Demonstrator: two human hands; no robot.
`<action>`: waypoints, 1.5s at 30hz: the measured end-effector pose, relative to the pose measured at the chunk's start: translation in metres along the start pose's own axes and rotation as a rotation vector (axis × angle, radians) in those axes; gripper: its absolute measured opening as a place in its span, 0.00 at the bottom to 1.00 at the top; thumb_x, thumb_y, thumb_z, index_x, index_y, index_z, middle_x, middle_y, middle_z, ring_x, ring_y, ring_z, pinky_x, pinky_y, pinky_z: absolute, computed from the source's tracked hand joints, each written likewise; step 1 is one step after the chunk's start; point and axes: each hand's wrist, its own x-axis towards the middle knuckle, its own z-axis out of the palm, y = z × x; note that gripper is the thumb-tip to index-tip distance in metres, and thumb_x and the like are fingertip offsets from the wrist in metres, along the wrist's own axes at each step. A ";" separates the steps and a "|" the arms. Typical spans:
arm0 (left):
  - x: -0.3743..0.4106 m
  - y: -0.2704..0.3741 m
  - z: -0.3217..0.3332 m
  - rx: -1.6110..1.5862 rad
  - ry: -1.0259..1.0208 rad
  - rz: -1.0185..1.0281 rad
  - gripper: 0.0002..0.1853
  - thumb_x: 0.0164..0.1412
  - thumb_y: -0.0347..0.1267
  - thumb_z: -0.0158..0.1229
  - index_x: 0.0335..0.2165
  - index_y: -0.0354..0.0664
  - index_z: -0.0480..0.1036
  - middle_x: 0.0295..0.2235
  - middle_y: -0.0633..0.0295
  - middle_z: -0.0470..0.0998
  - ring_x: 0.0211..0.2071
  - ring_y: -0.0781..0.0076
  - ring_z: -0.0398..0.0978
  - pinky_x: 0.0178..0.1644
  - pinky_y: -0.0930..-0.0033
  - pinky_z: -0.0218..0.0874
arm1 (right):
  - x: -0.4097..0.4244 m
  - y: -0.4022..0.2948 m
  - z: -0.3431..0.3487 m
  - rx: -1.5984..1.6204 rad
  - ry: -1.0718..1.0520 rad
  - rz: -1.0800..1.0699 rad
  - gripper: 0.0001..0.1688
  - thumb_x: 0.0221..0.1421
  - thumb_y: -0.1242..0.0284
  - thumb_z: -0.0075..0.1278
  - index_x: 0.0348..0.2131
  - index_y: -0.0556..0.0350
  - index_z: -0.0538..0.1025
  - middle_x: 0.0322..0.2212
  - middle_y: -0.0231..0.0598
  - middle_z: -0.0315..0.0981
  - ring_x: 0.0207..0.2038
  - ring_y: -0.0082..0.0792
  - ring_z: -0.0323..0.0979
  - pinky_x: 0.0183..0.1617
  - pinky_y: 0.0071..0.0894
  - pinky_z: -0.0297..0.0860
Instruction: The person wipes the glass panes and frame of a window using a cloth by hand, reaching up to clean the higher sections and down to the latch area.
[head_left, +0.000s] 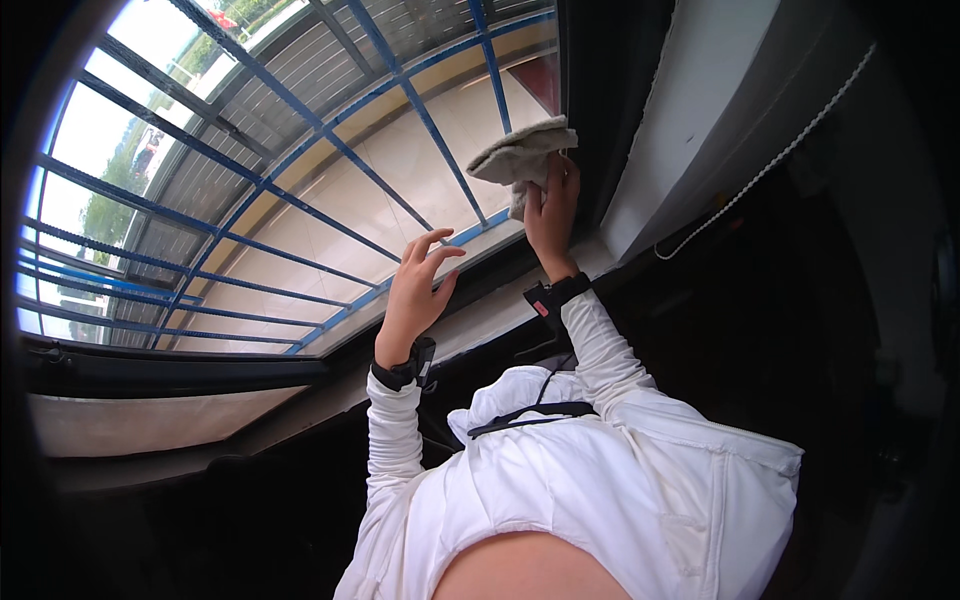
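My right hand (553, 210) grips a crumpled, greyish-white cloth (521, 154) at the right side of the window, beside the dark window frame (592, 142). Part of the cloth sticks out past the fingers, in front of the blue metal window bars (420, 105). To the left, my left hand (422, 289) is raised with fingers curved and apart, holding nothing. It is near the lower edge of the bars; whether a fingertip touches a bar cannot be told. Both wrists wear black straps with small devices.
A pale window sill (480, 311) runs below the bars. A dark sash rail (180, 375) lies at the lower left. At the right hang a white beaded cord (780, 157) and a pale panel (697, 112). Beyond the bars are a tiled floor and a slatted railing.
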 end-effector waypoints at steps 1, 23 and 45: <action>-0.002 -0.002 -0.001 -0.005 0.031 -0.004 0.16 0.53 0.22 0.60 0.42 0.46 0.75 0.54 0.60 0.70 0.55 0.53 0.67 0.56 0.58 0.63 | 0.023 -0.017 -0.009 -0.036 0.020 -0.072 0.39 0.54 0.74 0.55 0.63 0.53 0.61 0.52 0.57 0.62 0.53 0.57 0.64 0.54 0.48 0.65; -0.163 -0.028 -0.082 0.008 0.227 -0.458 0.10 0.58 0.20 0.55 0.39 0.37 0.77 0.38 0.56 0.80 0.41 0.60 0.78 0.45 0.68 0.66 | -0.024 0.071 -0.020 -0.416 -0.177 0.113 0.32 0.61 0.69 0.49 0.62 0.53 0.60 0.54 0.55 0.61 0.52 0.60 0.66 0.50 0.52 0.69; -0.304 -0.094 0.044 -0.046 0.276 -0.749 0.08 0.56 0.23 0.54 0.35 0.40 0.77 0.34 0.58 0.80 0.38 0.56 0.78 0.41 0.63 0.69 | -0.244 -0.010 0.094 -0.448 -1.025 0.207 0.21 0.54 0.63 0.52 0.43 0.58 0.73 0.48 0.58 0.60 0.43 0.63 0.72 0.43 0.59 0.71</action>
